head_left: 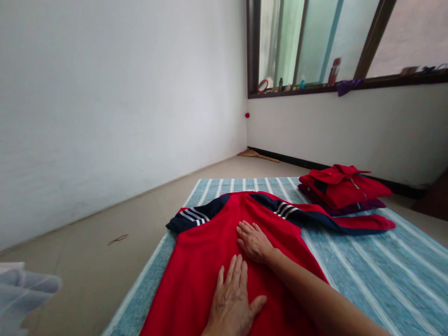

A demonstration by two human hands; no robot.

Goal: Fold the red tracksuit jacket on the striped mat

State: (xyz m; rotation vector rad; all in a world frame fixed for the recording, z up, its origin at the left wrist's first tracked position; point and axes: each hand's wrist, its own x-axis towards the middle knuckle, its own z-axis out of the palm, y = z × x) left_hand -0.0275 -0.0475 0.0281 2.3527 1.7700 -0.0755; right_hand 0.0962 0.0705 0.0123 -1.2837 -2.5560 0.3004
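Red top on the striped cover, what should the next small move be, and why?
Probably fold the right-side sleeve in over the red top: it sticks out sideways across the striped cover, while the left hand and right hand lie palm-down on the spread body, not on that sleeve.

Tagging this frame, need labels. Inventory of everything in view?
Striped cover: 1, blue and white, centre to right
Jacket: 1, red and navy, spread on cover
Folded garments: at least 2, red over purple, cover's far right
Floor: 1, beige, around cover
Loop: 1, brown, floor left
Broom-like item: 1, tan, floor corner
Sheer fabric: 1, whitish, lower left
Walls: 2, white, behind
Window: 1, dark-framed, upper right
Mirror: 1, red-rimmed, on sill
Red container: 1, red, sill
Cloth: 1, purple, over sill
Other sill items: count unclear, mixed colours
Left hand: 1, bare, flat on jacket, nearer
Right hand: 1, bare, flat on jacket, farther
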